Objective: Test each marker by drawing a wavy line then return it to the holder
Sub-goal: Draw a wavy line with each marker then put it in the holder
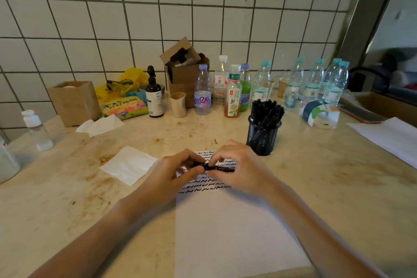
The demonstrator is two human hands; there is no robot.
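I see both hands, left and right, pinching a black marker over scribbled paper on a stained counter; holder right, seemingly bottles far against tiled wall.

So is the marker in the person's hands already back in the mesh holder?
No: both the left hand and right hand grip the black marker over the paper, apart from the mesh holder.

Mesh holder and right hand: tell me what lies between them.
Head view: only bare countertop and the top edge of the paper separate the mesh holder from the right hand, which grips the marker.
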